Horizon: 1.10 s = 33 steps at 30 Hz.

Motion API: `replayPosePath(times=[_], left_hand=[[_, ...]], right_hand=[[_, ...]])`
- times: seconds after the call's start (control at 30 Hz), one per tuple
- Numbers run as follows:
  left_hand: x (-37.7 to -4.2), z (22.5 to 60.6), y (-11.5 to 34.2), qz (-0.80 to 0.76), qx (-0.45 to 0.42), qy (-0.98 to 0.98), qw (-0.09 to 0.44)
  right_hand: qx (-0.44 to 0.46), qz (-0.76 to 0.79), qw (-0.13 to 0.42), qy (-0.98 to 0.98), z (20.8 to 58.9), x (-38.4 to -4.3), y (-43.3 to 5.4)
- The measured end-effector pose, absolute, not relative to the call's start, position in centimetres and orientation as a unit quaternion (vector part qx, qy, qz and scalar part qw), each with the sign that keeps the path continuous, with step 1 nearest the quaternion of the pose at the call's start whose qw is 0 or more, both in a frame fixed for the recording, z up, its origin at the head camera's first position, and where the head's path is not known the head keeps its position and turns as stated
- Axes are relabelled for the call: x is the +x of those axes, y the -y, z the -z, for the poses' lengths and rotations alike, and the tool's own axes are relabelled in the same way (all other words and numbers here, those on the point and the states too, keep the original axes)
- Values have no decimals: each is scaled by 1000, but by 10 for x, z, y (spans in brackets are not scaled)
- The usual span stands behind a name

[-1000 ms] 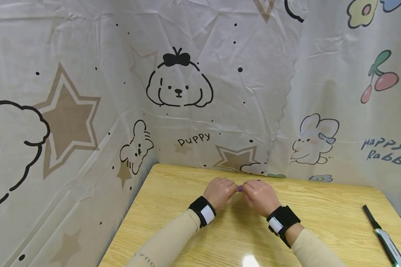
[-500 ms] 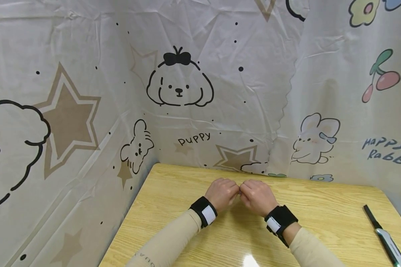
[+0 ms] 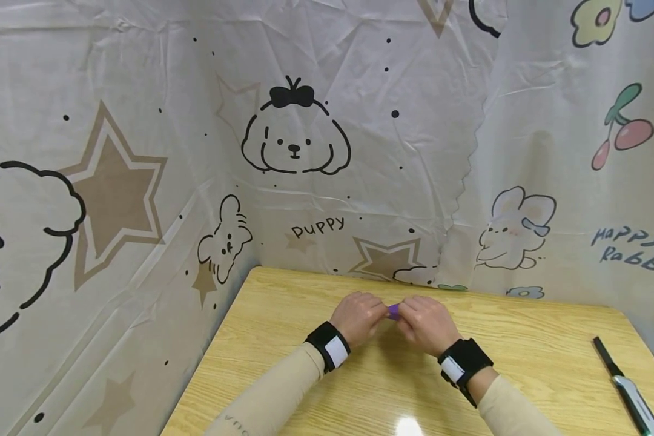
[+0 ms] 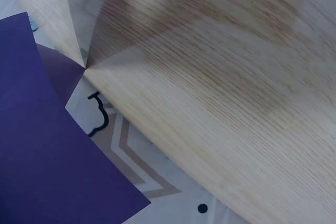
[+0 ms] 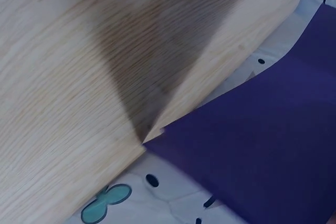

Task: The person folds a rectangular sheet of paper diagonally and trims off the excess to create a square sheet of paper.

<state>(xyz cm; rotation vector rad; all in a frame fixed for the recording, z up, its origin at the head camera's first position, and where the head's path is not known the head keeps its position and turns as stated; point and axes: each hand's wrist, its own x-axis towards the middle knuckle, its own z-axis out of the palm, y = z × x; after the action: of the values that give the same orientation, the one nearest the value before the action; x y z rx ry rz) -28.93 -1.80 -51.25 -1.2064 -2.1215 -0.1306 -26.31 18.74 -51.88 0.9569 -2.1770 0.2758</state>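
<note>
Between my two hands is a piece of purple paper, with only a small bit of it showing in the head view. My left hand pinches its left side and my right hand pinches its right side, over the far part of the table. From the left wrist, the purple paper fills the lower left, with a smaller purple section behind its edge. On the right wrist side, the paper spreads over the lower right and ends in a pointed corner. Most fingertips are hidden behind the hands.
A long-necked tool with a black tip and a grey and green handle lies at the right of the wooden table. Printed cloth hangs behind the table and along its left side.
Half a second ago my hands nearly met and hid the purple paper. They have moved slightly apart, and purple shows between them again.
</note>
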Motion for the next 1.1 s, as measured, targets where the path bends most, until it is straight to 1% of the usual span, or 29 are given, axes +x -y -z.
replayPosePath(times=[0.2,0.5,0.67,0.87,1.1], left_hand=[[-291,511,26,57,-463,820,332],[-292,513,36,70,-458,827,317],[-294,514,40,76,-463,822,324],[-297,514,45,74,-462,820,330],[-299,515,48,71,-460,819,336]], right_hand=[[368,-103,367,848,518,-262,-197],[354,-96,356,860,523,-258,-208],[345,-96,348,866,524,-256,-214],[342,-100,359,863,526,-257,-221],[337,-94,360,865,527,-256,-226]])
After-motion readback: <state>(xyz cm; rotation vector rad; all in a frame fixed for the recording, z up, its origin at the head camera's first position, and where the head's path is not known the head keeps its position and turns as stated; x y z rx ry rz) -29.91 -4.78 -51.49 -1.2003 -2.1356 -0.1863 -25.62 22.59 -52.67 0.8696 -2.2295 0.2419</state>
